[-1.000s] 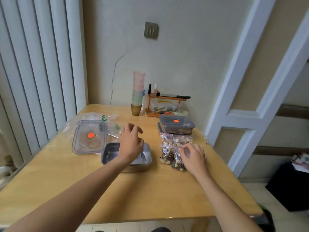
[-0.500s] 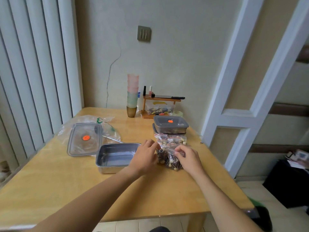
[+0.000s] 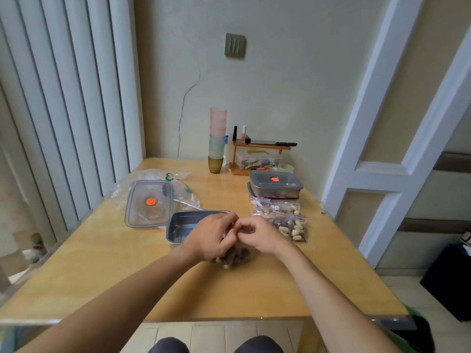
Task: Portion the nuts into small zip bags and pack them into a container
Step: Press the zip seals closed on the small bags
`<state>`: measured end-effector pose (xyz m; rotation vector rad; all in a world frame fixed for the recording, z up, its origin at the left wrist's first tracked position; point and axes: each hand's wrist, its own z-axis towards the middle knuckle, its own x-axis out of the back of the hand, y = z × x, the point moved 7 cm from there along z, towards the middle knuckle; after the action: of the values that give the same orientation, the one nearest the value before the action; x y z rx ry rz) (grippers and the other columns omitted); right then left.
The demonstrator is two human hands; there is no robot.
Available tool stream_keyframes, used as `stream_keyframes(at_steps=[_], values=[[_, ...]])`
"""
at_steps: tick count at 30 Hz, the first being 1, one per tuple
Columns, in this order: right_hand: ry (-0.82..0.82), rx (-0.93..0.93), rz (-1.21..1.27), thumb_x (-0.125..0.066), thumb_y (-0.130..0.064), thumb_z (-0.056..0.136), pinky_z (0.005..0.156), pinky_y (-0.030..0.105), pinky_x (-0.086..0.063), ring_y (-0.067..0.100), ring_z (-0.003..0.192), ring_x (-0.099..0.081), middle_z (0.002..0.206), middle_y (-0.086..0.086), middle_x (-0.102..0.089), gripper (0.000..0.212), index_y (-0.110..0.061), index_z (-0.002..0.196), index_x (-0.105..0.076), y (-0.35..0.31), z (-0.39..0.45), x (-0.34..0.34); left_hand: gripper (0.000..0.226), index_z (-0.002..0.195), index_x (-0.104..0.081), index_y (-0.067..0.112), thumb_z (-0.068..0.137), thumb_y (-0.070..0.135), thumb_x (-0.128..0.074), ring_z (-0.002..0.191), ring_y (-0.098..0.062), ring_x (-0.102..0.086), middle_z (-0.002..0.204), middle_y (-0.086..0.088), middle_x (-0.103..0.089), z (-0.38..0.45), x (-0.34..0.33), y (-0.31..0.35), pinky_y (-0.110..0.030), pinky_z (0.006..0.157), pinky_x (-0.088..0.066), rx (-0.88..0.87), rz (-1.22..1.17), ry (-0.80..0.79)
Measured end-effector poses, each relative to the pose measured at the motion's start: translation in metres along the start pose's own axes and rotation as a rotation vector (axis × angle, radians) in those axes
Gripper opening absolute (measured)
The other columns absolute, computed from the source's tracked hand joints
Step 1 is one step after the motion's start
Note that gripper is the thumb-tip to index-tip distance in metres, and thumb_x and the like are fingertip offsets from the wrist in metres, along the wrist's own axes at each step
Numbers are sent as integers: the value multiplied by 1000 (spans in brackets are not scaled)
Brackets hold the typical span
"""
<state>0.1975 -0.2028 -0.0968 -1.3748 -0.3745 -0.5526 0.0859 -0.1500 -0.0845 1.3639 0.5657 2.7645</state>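
Both hands met over the middle of the desk (image 3: 107, 253), just in front of the open steel container (image 3: 178, 226). Left hand (image 3: 211, 236) had its fingers curled down around a small zip bag of nuts (image 3: 233, 257), which hung or rested at the desk surface beneath the palms; only the bag's dark lower part showed. Right hand (image 3: 257, 235) had fingers bent in tight, thumb and forefinger pinching at the bag's top edge, touching the left fingers. Whether the zip was sealed could not be told.

The steel container sat near the desk's centre, a little toward the left edge, with no lid on it; its inside looked bare as far as the hands allowed a look. Its clear lid with an orange dot (image 3: 149, 202) lay flat just beside it, toward the far left corner, on top of a crumpled clear plastic bag (image 3: 178, 184).

Toward the right edge, a pile of filled zip bags (image 3: 285, 220) lay flat, pale and dark nuts showing through. Just beyond them stood a closed steel container with a grey lid (image 3: 276, 184), apparently stacked on another.

Along the far edge by the wall: a stack of plastic cups (image 3: 217, 138), pink over green over brown, and a small wooden shelf (image 3: 260, 156) holding bottles and a clear box.
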Motion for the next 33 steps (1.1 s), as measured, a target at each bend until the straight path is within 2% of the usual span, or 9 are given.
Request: stream_keyframes(at_steps=[3,7,10,15,18,20,22,29,33], values=[[-56,-34,20,-75,-11,90,81,35,-53,12,83,-66,88,7,-75,12,-22,90,-74,-1,10,-16,16,89,-54,21,84,36,-50,70,-14,-50,75,9,-55,-21,14,-18,-33,62,-40,10,74,-31],[6,-65,94,-74,-24,95,73,22,-49,6,73,-61,77,-7,-70,9,-19,88,-75,-4,12,-14,6,81,-59,21,76,23,-58,67,-6,-42,72,12,-53,-33,27,-30,-23,61,-33,14,132,3],[224,-66,-67,-67,-36,96,74,29,-51,7,72,-63,77,-8,-71,20,-23,83,-74,2,9,6,4,74,-54,20,75,23,-56,65,-10,-41,69,9,-51,-31,23,-25,-27,59,-35,-8,148,12],[687,-162,-476,-66,-10,90,84,37,-50,19,97,-59,108,-2,-60,18,-19,105,-70,45,-10,53,14,75,-54,18,80,31,-54,65,-16,-44,69,5,-49,-25,11,-22,-35,59,-40,25,182,85],[693,-218,-535,-71,-21,91,93,39,-47,22,112,-53,115,1,-58,24,-18,115,-68,60,-13,59,23,79,-54,20,85,40,-47,70,-15,-45,74,5,-50,-18,7,-26,-32,64,-37,115,169,97],[714,-193,-508,-75,-23,89,87,38,-47,21,104,-55,104,-2,-58,11,-20,97,-69,59,-12,61,28,85,-55,21,86,46,-42,75,-14,-47,80,5,-52,-11,7,-29,-31,67,-37,192,134,99],[717,-145,-482,-76,-18,86,83,36,-46,19,96,-55,93,-6,-56,16,-25,81,-62,53,-10,58,31,95,-57,21,85,47,-44,80,-14,-51,87,5,-54,-3,4,-30,-32,71,-44,232,105,80],[575,-49,-236,-76,-22,87,69,24,-45,6,80,-61,81,-6,-66,17,-22,81,-60,28,2,43,42,136,-59,22,99,41,-59,114,-8,-55,124,6,-59,26,-20,-39,-27,99,-45,334,-215,46],[512,-15,-156,-77,-19,87,81,27,-52,10,88,-65,87,-8,-68,18,-28,86,-61,25,9,41,23,111,-73,20,95,35,-69,86,0,-64,98,10,-73,32,-22,-42,-22,80,-50,338,-260,69]])
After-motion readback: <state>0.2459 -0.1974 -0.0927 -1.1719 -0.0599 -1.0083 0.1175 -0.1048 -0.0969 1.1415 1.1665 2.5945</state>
